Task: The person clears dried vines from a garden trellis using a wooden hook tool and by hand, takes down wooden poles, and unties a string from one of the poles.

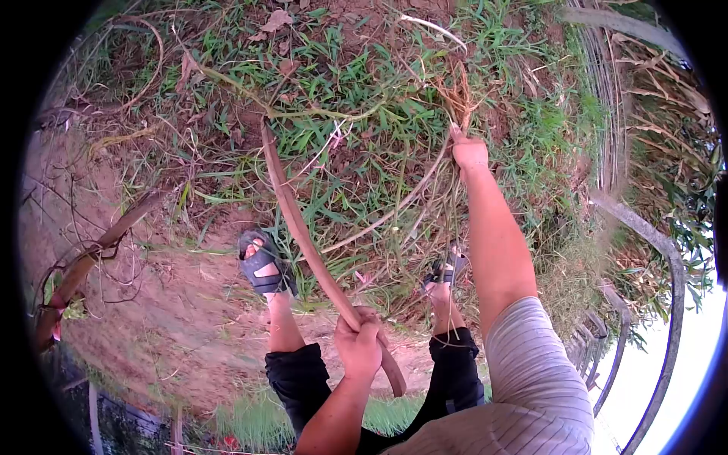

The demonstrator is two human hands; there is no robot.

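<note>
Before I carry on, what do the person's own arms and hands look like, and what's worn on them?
The left hand and right hand are ungloved, with nothing visible worn at either wrist. The right arm is bare up to a grey short sleeve with fine darker stripes. The left forearm is also bare; no sleeve shows on it.

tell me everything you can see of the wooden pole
The wooden pole is long, brown and slim, and appears bowed in this wide view. It slants past the left foot, its far end down by the grass, where contact is unclear. The left hand wraps around it near its close end, which sticks out beyond.
</note>
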